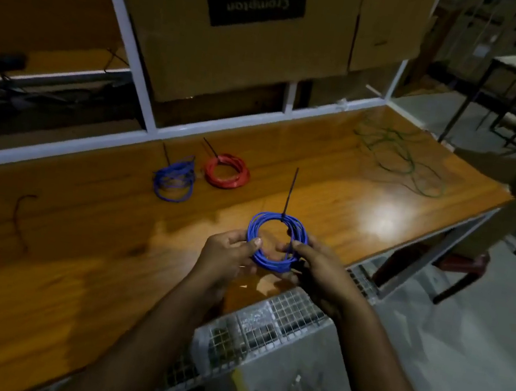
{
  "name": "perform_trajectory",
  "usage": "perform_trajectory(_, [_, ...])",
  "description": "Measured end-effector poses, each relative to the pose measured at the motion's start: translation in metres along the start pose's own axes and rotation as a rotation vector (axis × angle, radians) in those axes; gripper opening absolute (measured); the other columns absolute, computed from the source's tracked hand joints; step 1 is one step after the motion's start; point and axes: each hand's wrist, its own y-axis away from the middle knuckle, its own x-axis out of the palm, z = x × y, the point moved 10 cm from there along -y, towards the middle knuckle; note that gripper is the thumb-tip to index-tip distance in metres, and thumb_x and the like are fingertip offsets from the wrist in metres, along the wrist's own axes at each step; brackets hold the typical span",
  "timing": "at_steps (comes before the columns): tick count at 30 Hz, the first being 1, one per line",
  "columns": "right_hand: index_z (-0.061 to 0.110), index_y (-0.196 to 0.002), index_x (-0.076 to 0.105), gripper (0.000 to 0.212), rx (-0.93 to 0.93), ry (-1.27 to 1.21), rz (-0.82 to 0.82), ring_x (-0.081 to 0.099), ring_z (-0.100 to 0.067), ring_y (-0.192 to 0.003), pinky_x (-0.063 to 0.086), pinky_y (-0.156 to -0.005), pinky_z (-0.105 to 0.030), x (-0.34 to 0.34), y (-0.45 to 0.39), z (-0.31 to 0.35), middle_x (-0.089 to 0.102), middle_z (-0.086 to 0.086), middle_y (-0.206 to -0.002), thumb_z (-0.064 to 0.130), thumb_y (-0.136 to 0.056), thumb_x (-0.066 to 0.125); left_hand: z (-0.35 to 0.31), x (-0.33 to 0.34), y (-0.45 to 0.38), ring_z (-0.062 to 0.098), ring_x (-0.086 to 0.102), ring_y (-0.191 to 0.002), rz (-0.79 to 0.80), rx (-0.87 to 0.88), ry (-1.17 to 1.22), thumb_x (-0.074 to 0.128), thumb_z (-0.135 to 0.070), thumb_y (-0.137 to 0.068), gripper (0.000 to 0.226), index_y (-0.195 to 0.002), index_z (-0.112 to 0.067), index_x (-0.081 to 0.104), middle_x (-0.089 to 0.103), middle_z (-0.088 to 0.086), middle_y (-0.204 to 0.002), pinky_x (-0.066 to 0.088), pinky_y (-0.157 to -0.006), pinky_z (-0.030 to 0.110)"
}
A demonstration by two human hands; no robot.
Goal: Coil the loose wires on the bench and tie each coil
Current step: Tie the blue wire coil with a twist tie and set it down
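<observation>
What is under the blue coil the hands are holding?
Both hands grip the blue coil above the wooden bench; fingers show through its centre. The bench directly beneath is hidden by them.

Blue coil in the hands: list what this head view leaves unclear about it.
- Near arc of the held blue coil: covered by the left hand and right hand.
- Cable tie: whether cinched tight, too small.
- Loose green wire: ends lost in dim blur.

Glossy wooden bench point(104, 273), cardboard box point(237, 58), wire-mesh tray point(264, 323).
</observation>
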Motion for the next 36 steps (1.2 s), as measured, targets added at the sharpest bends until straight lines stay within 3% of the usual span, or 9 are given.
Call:
perform_trajectory(3, [0.012, -0.108, 0.063, 0.017, -0.045, 0.062, 0.002, 0.071, -0.015, -0.076, 0.059, -0.066, -0.031, 0.017, -0.035, 0.014, 0.071, -0.003, -0.086, 0.010, -0.104, 0.046, -0.008, -0.023, -0.031, 0.021, 0.070, -0.070, -0.045, 0.006, 0.052, 0.066, -0.008, -0.092, 0.011, -0.103, -0.010, 0.066, 0.074, 0.011, -0.089, 0.055, -0.059, 0.025])
perform_trajectory(5, [0.005, -0.113, 0.064, 0.017, -0.064, 0.113, -0.055, 0.071, -0.013, -0.071, 0.055, -0.056, -0.023, 0.020, -0.058, 0.023, 0.071, -0.008, -0.089, 0.010, -0.102, 0.051, -0.011, -0.035, -0.051, 0.025, 0.074, -0.080, -0.081, 0.010, 0.048, 0.067, -0.011, -0.093, 0.018, -0.111, -0.011, 0.063, 0.074, 0.011, -0.096, 0.055, -0.061, 0.025])
perform_trajectory(10, [0.005, -0.117, 0.056, 0.026, -0.081, 0.091, -0.227, 0.073, -0.034, -0.089, 0.060, -0.070, -0.040, 0.002, -0.107, 0.040, 0.069, -0.022, -0.106, 0.018, -0.096, 0.064, -0.037, -0.034, -0.093, 0.019, 0.075, -0.076, -0.167, 0.079, 0.025, 0.071, -0.015, -0.090, 0.035, -0.119, -0.012, 0.051, 0.074, 0.011, -0.101, 0.058, -0.061, 0.026])
perform_trajectory(12, [0.007, -0.118, 0.057, 0.022, -0.081, 0.075, -0.224, 0.071, -0.033, -0.095, 0.060, -0.079, -0.045, -0.005, -0.123, 0.049, 0.068, -0.022, -0.109, 0.015, -0.098, 0.061, -0.048, -0.028, -0.109, 0.016, 0.073, -0.067, -0.200, 0.102, 0.067, 0.072, -0.010, -0.089, 0.034, -0.115, -0.011, 0.050, 0.073, 0.012, -0.097, 0.056, -0.055, 0.023])
perform_trajectory(17, [0.014, -0.125, 0.059, 0.028, -0.092, 0.119, -0.178, 0.069, -0.026, -0.097, 0.057, -0.071, -0.035, -0.022, -0.167, 0.076, 0.068, -0.009, -0.111, 0.006, -0.098, 0.056, -0.061, -0.013, -0.154, 0.018, 0.074, -0.073, -0.266, 0.140, 0.093, 0.072, -0.006, -0.088, 0.030, -0.111, -0.009, 0.054, 0.071, 0.010, -0.092, 0.060, -0.061, 0.026])
perform_trajectory(25, [0.019, -0.104, 0.059, 0.019, -0.034, 0.328, -0.124, 0.070, -0.030, -0.098, 0.057, -0.089, -0.051, -0.041, -0.260, 0.093, 0.068, -0.015, -0.108, 0.002, -0.094, 0.059, -0.053, 0.002, -0.220, 0.010, 0.065, -0.079, -0.461, 0.062, 0.069, 0.068, 0.001, -0.088, 0.040, -0.123, -0.011, 0.054, 0.064, 0.000, -0.097, 0.058, -0.077, 0.030])
perform_trajectory(30, [0.008, -0.106, 0.056, 0.013, -0.016, 0.215, -0.035, 0.067, -0.020, -0.061, 0.060, -0.074, -0.049, -0.035, -0.277, 0.098, 0.065, -0.021, -0.101, 0.002, -0.094, 0.056, -0.048, -0.004, -0.223, 0.010, 0.065, -0.079, -0.558, 0.034, 0.076, 0.070, 0.000, -0.086, 0.031, -0.110, -0.016, 0.057, 0.065, 0.004, -0.103, 0.060, -0.076, 0.032])
perform_trajectory(32, [0.008, -0.103, 0.055, 0.008, -0.035, 0.200, -0.020, 0.068, -0.021, -0.068, 0.059, -0.063, -0.039, -0.031, -0.275, 0.096, 0.063, -0.021, -0.102, 0.003, -0.096, 0.054, -0.051, -0.009, -0.214, 0.007, 0.067, -0.075, -0.561, 0.073, 0.060, 0.072, 0.000, -0.086, 0.034, -0.115, -0.013, 0.060, 0.066, 0.001, -0.098, 0.061, -0.072, 0.029])
perform_trajectory(36, [0.008, -0.106, 0.055, 0.009, -0.058, 0.191, -0.026, 0.067, -0.030, -0.082, 0.059, -0.065, -0.040, -0.009, -0.252, 0.082, 0.063, -0.024, -0.111, 0.007, -0.096, 0.055, -0.056, -0.029, -0.180, 0.015, 0.069, -0.084, -0.535, 0.111, 0.103, 0.070, 0.000, -0.087, 0.037, -0.120, -0.010, 0.058, 0.067, 0.006, -0.100, 0.060, -0.064, 0.024])
